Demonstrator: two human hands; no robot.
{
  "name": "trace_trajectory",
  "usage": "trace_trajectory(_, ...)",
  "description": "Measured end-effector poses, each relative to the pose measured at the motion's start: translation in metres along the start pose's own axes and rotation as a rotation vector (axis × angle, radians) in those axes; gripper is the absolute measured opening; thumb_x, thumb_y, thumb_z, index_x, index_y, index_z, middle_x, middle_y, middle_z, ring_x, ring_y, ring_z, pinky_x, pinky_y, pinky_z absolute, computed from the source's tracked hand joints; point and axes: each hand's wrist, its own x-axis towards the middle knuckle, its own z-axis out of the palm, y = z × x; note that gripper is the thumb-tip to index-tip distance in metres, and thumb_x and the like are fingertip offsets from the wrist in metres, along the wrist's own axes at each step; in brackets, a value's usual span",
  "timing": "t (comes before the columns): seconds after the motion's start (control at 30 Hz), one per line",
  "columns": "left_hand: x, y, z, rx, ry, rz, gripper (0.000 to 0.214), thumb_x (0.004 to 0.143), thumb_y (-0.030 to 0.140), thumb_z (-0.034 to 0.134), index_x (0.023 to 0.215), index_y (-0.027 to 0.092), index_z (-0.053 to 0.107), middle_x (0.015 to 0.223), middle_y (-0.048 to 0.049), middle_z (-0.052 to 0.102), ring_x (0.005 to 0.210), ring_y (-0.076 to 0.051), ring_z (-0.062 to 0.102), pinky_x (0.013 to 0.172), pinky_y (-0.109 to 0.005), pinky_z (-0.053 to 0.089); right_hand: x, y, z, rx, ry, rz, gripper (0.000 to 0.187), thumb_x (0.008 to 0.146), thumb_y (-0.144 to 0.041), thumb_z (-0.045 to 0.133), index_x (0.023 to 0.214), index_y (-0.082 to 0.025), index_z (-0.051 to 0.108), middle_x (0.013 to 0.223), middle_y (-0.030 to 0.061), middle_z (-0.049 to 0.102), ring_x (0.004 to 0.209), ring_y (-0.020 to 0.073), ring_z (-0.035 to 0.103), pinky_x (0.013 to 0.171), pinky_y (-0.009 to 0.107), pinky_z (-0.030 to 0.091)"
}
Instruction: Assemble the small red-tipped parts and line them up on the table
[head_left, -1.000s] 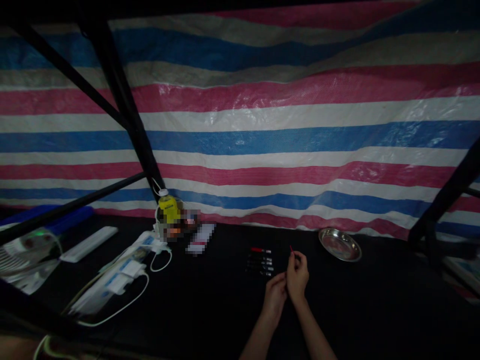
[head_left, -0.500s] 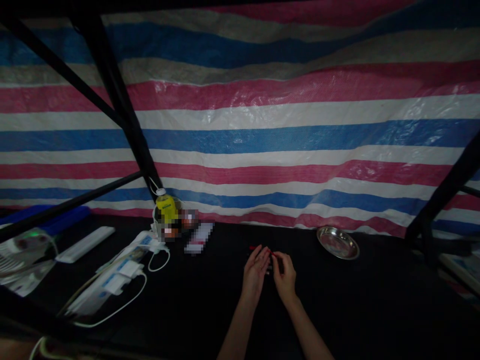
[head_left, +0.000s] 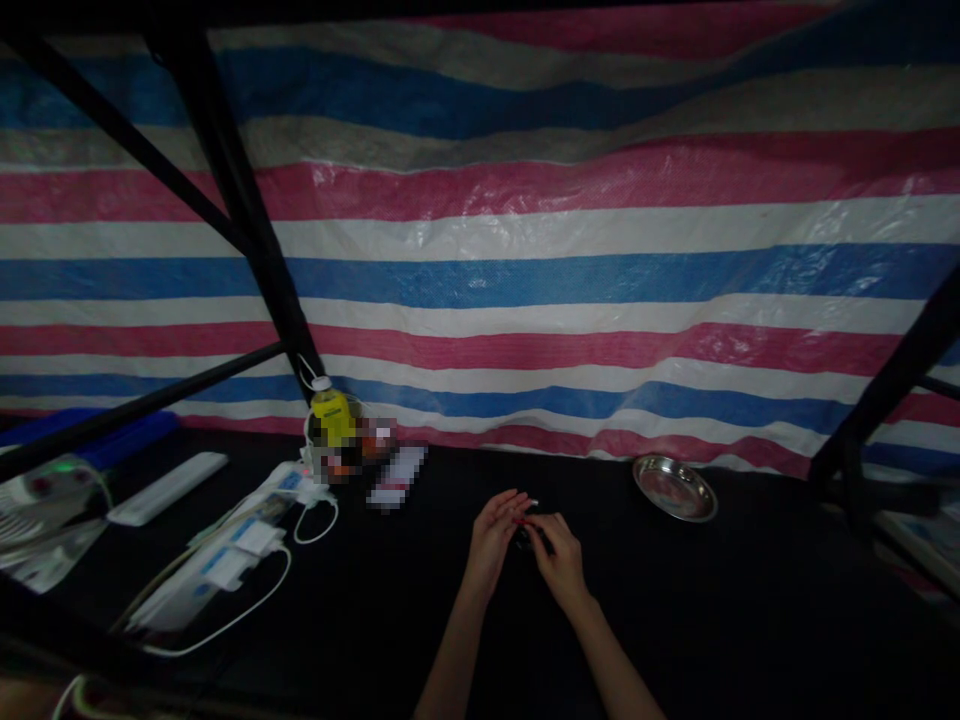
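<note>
Item: small red-tipped stick (head_left: 520, 520), lying between my two hands over the black table (head_left: 735, 620), left of the steel dish (head_left: 674, 488) and nearer to me. I am pinching it with my left hand (head_left: 491, 541), fingers curled and thumb closing on it. My right hand (head_left: 559, 556) is meeting it from the other side, fingertips touching the same spot; whether it is gripping anything, I cannot tell in this dim light. Far left of the dish, a yellow bottle (head_left: 331, 414) is standing against the striped tarp (head_left: 525, 270). Below the bottle, white chargers (head_left: 247, 540) and their cable (head_left: 225, 622) are lying. A white bar (head_left: 166, 487) is resting further left.
</note>
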Motion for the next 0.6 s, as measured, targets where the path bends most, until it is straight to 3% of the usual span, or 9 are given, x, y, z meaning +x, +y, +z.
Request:
trace_trajectory(0.2,0.000,0.006,-0.006,0.046,-0.027,0.004,0.041,0.061,0.030,0.075,0.094,0.011,0.061,0.104,-0.0173,0.066,0.100,-0.028,0.062,0.096,-0.041,0.041,-0.002,0.003,0.000,-0.015,0.045,0.035,0.020,0.087,-0.020,0.046,0.097,-0.023,0.062,0.089,0.0048,0.068,0.082,0.0179,0.062,0.075,0.033,0.050)
trace_trajectory(0.43,-0.002,-0.006,-0.007,0.200,-0.118,0.042,0.042,0.064,0.036,0.073,0.096,0.013,0.059,0.106,-0.0172,0.065,0.100,-0.026,0.061,0.095,-0.042,0.042,-0.005,0.002,0.003,-0.028,-0.057,0.032,0.022,0.088,-0.020,0.044,0.100,-0.024,0.061,0.095,0.0043,0.068,0.089,0.0183,0.063,0.089,0.038,0.045)
trace_trajectory(0.6,0.002,-0.010,-0.003,0.307,-0.120,0.095,0.043,0.066,0.040,0.070,0.099,0.016,0.059,0.107,-0.0146,0.066,0.102,-0.025,0.060,0.095,-0.041,0.042,-0.008,0.003,0.007,0.016,-0.019,0.109,0.023,0.087,-0.023,0.046,0.103,-0.025,0.062,0.097,0.0046,0.068,0.088,0.0184,0.063,0.082,0.033,0.049)
